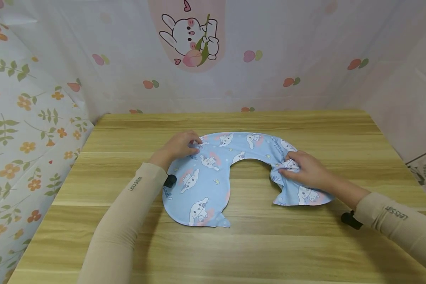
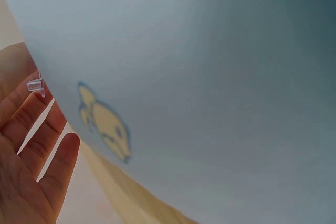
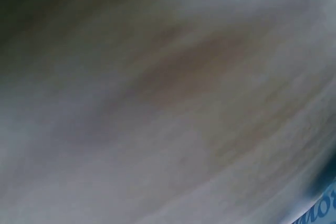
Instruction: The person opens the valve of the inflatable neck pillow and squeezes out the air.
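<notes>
My left hand is resting on the upper left part of the blue bib, fingers curled onto the fabric near its outer edge; from the head view they appear to be pinching the cloth, though the exact grip is partly hidden by the knuckles. In the left wrist view, my left fingers are lying straight beside a broad blur of pale blue fabric carrying one small yellow print.

My right hand is gripping the right arm of the bib, with a bunch of fabric gathered between thumb and fingers. The right wrist view is too blurred to confirm anything beyond wood grain and a sliver of blue at the lower right corner.

The bib is lying flat on the wooden table, directly in front of me and between both hands. It is horseshoe-shaped, with the neck opening facing toward me. Its long axis is running left to right across the table; the two lobes are pointing back toward my body. The left lobe is wider and reaching nearer to me than the right one. Both hands are in contact with it, so neither is nearer.

Beyond the table, a printed backdrop with a cartoon rabbit is hanging, and a floral cloth is covering the left side.
</notes>
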